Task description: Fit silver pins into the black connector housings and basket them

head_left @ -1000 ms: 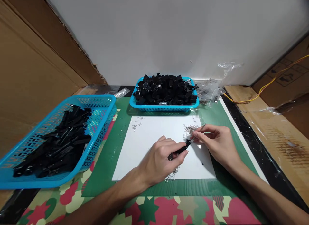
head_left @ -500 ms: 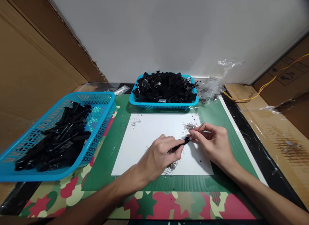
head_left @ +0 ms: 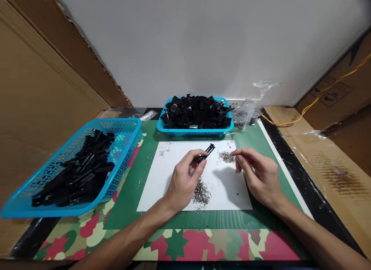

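Note:
My left hand (head_left: 185, 179) pinches a slim black plastic part (head_left: 207, 151) between thumb and fingers. Its slotted end points up and to the right, above the white sheet (head_left: 162, 185). My right hand (head_left: 261, 171) is curled with its fingertips at the edge of a small pile of bent metal wire pieces (head_left: 225, 157). Whatever lies between those fingers is too small or hidden to make out. Below the left fingers a second pile of wire clips (head_left: 202, 194) spreads over the sheet, and a few loose clips (head_left: 162, 151) lie at its far left corner.
A blue basket (head_left: 136, 127) of long black parts stands at left. Another blue basket (head_left: 197, 133), heaped with black pieces, is at the back near the wall. Clear plastic bags (head_left: 246, 111) and a yellow cable (head_left: 304, 111) lie at back right, beside cardboard (head_left: 333, 161).
My hands have separated. The left has moved slightly left and turned the black part's slotted end upward; the right has left the part for the upper wire pile. The view has shifted slightly.

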`<state>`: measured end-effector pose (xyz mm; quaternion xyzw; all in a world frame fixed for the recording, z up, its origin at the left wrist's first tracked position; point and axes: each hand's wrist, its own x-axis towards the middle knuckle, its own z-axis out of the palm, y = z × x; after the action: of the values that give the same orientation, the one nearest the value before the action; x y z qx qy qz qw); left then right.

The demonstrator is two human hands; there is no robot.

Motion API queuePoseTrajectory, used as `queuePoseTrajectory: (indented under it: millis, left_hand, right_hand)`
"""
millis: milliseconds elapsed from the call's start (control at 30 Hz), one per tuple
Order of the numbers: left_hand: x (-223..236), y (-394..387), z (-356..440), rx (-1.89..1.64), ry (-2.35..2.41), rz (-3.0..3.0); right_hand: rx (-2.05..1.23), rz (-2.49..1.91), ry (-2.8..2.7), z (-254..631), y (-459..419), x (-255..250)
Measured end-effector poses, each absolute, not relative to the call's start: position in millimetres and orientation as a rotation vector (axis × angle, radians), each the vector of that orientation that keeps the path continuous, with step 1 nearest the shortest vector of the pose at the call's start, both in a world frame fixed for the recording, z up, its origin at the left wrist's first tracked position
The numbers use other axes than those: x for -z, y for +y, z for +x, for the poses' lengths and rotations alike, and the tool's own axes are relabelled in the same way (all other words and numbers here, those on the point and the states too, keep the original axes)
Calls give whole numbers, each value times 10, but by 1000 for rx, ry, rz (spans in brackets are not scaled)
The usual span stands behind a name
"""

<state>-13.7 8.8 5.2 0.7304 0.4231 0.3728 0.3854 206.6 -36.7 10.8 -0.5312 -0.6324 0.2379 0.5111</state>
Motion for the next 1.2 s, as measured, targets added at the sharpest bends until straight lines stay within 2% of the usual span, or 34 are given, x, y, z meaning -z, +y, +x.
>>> queuePoseTrajectory:
  millis: [133, 200, 767, 1033, 1200]
  left_hand:
    - [-34, 112, -147, -974, 1063, 1755]
    - [-35, 109, -145, -966, 1046, 1747]
    - [-50, 90, -141, -895, 984, 1904]
    - [-69, 88, -142, -843, 983, 1941]
    - [-85, 69, -161, -779, 881, 1954]
  right_hand:
    - [-901, -1358, -1891, 2081, -338, -139]
    - [-953, -1399, -1960, 2057, -338, -111]
    - [-998, -1420, -1987, 2028, -344, 33]
    - [-1107, -1410, -1927, 2051, -359, -99]
    - [-968, -1321, -1703, 2051, -412, -201]
